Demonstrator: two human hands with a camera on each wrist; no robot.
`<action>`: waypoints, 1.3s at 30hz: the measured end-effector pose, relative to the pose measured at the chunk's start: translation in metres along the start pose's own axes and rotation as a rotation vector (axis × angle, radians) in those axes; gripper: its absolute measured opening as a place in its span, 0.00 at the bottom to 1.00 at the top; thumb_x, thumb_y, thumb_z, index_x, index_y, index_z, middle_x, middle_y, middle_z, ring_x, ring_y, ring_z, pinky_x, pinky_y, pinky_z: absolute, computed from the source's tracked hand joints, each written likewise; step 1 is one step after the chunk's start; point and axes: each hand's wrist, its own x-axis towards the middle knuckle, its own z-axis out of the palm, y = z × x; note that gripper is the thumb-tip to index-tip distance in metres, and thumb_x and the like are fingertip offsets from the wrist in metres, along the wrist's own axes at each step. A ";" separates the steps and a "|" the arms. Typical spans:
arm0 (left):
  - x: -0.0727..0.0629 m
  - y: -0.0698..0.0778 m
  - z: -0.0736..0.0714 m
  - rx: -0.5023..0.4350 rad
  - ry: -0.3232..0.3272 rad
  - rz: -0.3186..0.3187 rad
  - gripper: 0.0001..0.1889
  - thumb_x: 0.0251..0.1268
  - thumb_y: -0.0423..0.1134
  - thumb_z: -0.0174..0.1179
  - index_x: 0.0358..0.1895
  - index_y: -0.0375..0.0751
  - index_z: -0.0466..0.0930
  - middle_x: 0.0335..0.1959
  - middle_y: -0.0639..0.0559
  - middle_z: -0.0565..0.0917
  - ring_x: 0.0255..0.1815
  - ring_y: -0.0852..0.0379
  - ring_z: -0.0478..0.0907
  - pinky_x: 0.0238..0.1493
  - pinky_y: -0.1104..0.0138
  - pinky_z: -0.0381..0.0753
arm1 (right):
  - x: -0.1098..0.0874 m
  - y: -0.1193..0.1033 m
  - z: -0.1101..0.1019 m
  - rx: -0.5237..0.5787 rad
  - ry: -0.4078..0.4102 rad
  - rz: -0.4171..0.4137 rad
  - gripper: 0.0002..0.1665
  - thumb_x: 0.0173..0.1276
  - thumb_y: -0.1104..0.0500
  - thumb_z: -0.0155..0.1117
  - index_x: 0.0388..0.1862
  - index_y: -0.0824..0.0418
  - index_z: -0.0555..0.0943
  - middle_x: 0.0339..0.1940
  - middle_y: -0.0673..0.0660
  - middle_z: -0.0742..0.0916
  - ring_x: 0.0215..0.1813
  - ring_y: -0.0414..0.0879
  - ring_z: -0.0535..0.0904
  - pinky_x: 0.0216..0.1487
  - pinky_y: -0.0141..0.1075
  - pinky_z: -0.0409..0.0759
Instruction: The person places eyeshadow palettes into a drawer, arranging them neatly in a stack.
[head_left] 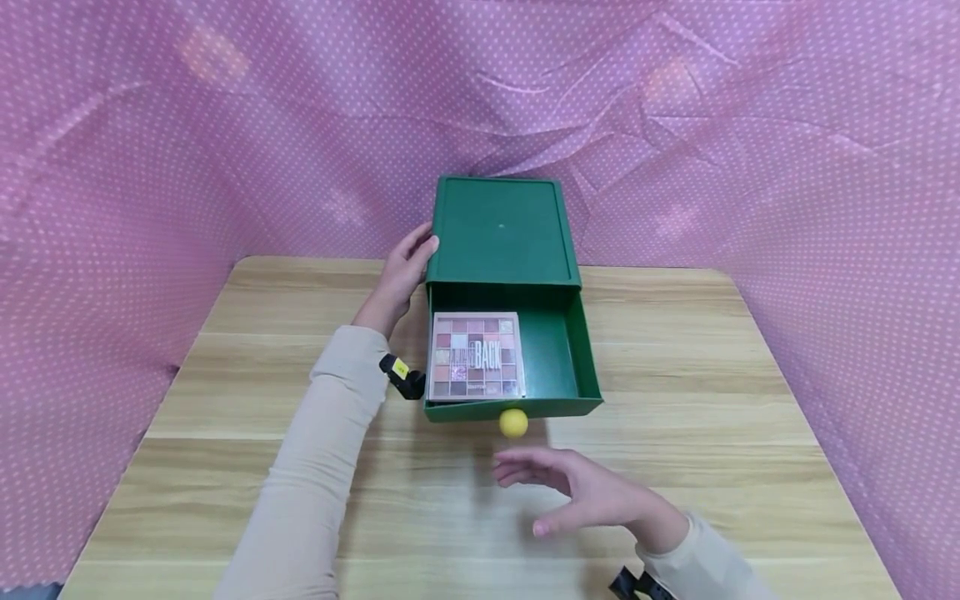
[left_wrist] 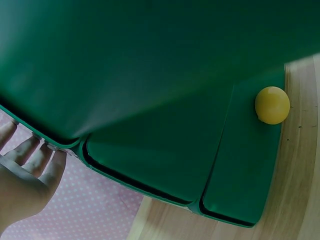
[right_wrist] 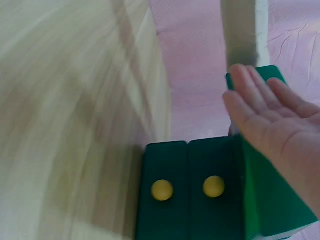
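Observation:
A green drawer cabinet (head_left: 502,229) stands on the table, its top drawer (head_left: 553,354) pulled out toward me. Inside the drawer, on the left, lies an eyeshadow palette (head_left: 476,358) with a grid of pink and brown shades. A round yellow knob (head_left: 513,423) sticks out from the drawer front. My left hand (head_left: 399,277) rests against the cabinet's left side; in the left wrist view its fingers (left_wrist: 54,172) touch the side wall. Just in front of the knob, apart from it, my right hand (head_left: 581,490) hovers with fingers loosely extended, holding nothing.
Two lower drawers, pushed in, carry yellow knobs (right_wrist: 162,190) in the right wrist view. The wooden table (head_left: 675,400) extends on both sides of the cabinet. A pink dotted cloth (head_left: 360,133) hangs behind and along the sides.

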 end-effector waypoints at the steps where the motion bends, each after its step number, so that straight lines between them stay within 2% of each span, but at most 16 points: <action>1: 0.000 0.000 0.000 0.002 0.002 0.000 0.26 0.61 0.49 0.49 0.62 0.50 0.59 0.59 0.53 0.63 0.54 0.57 0.63 0.51 0.63 0.67 | 0.000 0.002 0.000 -0.007 0.029 0.033 0.35 0.57 0.61 0.60 0.61 0.68 0.58 0.55 0.61 0.72 0.55 0.55 0.67 0.57 0.41 0.61; 5: -0.001 0.000 0.001 0.006 0.000 -0.002 0.26 0.61 0.49 0.49 0.62 0.50 0.59 0.59 0.53 0.62 0.54 0.57 0.63 0.51 0.63 0.67 | 0.000 0.010 0.002 -0.030 0.156 0.155 0.33 0.56 0.62 0.61 0.58 0.69 0.61 0.50 0.60 0.75 0.52 0.50 0.70 0.56 0.40 0.63; 10: -0.001 0.000 0.000 0.007 0.000 -0.005 0.25 0.62 0.49 0.49 0.63 0.50 0.59 0.60 0.53 0.62 0.54 0.56 0.63 0.51 0.63 0.67 | 0.004 0.016 0.003 0.009 0.295 0.205 0.30 0.56 0.63 0.61 0.54 0.72 0.63 0.46 0.62 0.76 0.50 0.56 0.71 0.55 0.47 0.64; 15: 0.000 0.000 0.000 0.010 0.004 -0.008 0.26 0.61 0.50 0.49 0.63 0.51 0.59 0.59 0.53 0.62 0.54 0.57 0.63 0.51 0.64 0.67 | 0.008 0.018 0.004 0.091 0.415 0.181 0.26 0.58 0.67 0.58 0.53 0.75 0.62 0.44 0.68 0.75 0.48 0.59 0.72 0.50 0.42 0.70; 21: 0.000 -0.001 0.000 0.019 0.007 -0.015 0.26 0.61 0.50 0.49 0.62 0.52 0.59 0.60 0.54 0.62 0.56 0.58 0.62 0.52 0.63 0.66 | 0.012 0.019 0.006 0.113 0.516 0.132 0.22 0.60 0.66 0.55 0.50 0.76 0.64 0.42 0.72 0.76 0.44 0.53 0.75 0.47 0.37 0.73; 30: 0.000 0.001 0.001 0.021 0.013 -0.018 0.25 0.61 0.49 0.49 0.63 0.51 0.59 0.60 0.53 0.62 0.55 0.57 0.62 0.52 0.63 0.67 | 0.020 0.018 0.013 0.167 0.662 0.129 0.20 0.60 0.64 0.56 0.45 0.79 0.67 0.38 0.69 0.79 0.41 0.55 0.77 0.47 0.44 0.71; 34: 0.000 0.001 0.001 0.020 0.005 -0.012 0.25 0.62 0.49 0.49 0.63 0.51 0.59 0.60 0.53 0.62 0.55 0.57 0.62 0.51 0.63 0.67 | 0.023 0.015 0.014 0.179 0.709 0.145 0.19 0.60 0.64 0.56 0.44 0.79 0.68 0.37 0.70 0.80 0.39 0.51 0.78 0.45 0.43 0.73; 39: 0.000 0.000 0.000 0.027 -0.007 -0.003 0.25 0.62 0.49 0.48 0.63 0.51 0.59 0.60 0.53 0.62 0.55 0.57 0.62 0.51 0.63 0.67 | 0.023 0.013 0.014 0.184 0.733 0.148 0.19 0.60 0.64 0.56 0.43 0.79 0.69 0.37 0.70 0.80 0.38 0.51 0.79 0.45 0.40 0.74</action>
